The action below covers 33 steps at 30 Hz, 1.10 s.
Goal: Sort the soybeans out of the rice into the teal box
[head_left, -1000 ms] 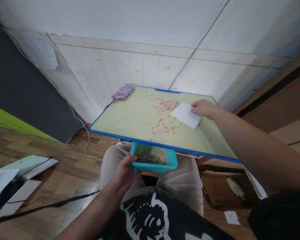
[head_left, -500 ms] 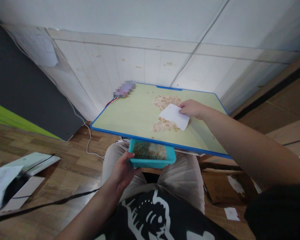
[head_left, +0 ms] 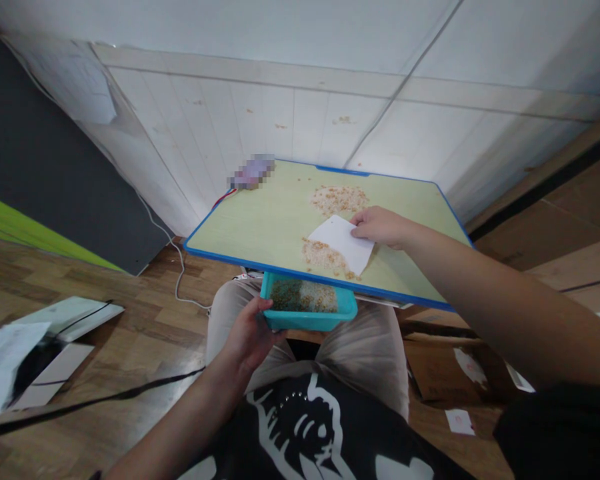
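My right hand (head_left: 377, 227) pinches a white card (head_left: 343, 241) that stands tilted on the pale-yellow tabletop (head_left: 250, 220). Just in front of the card, near the table's front edge, lies a heap of pale and orange-brown grains (head_left: 325, 257). Behind the card is a second pile of similar grains (head_left: 339, 198). My left hand (head_left: 255, 331) grips the left end of a turquoise plastic tub (head_left: 313, 321), thumb over its rim. Grains, darker on the left and paler on the right, lie in the tub. It sits above my lap, partly under the table's front edge.
A blurred-out object (head_left: 253, 172) lies at the table's back left corner, with a red cord by it. White wall panels (head_left: 310, 120) rise behind. A cardboard box (head_left: 445, 373) is on the floor at right, papers and white boards (head_left: 55, 373) at left.
My right hand has drawn the card toward the front edge, and the near heap of grains has moved closer to that edge. My left hand still holds the tub in place.
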Available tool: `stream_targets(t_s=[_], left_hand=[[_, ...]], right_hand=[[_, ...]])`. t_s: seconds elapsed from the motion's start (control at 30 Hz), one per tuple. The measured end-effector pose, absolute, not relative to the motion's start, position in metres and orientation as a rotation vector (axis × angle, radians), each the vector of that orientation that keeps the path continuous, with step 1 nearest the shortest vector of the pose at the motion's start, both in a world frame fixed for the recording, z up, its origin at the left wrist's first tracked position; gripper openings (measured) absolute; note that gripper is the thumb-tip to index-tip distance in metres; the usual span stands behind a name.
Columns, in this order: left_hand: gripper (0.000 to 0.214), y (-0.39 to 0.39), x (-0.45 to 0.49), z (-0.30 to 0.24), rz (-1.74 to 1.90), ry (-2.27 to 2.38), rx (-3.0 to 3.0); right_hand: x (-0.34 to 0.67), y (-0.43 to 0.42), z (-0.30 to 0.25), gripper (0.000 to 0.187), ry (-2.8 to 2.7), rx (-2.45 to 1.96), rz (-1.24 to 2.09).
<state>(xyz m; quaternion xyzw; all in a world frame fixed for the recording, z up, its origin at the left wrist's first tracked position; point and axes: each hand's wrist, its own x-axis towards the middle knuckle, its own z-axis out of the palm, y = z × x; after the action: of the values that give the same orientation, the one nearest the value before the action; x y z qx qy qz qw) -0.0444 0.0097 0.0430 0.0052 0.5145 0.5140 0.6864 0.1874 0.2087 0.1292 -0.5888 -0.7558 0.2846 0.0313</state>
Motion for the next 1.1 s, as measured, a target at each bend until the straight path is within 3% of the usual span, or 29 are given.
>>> stream_targets(t_s=[1.1], left_hand=[[0.042, 0.011, -0.047, 0.037, 1.149, 1.147, 0.040]], right_hand=[[0.177, 0.180, 0.149, 0.014, -2.508, -1.434, 0.910]])
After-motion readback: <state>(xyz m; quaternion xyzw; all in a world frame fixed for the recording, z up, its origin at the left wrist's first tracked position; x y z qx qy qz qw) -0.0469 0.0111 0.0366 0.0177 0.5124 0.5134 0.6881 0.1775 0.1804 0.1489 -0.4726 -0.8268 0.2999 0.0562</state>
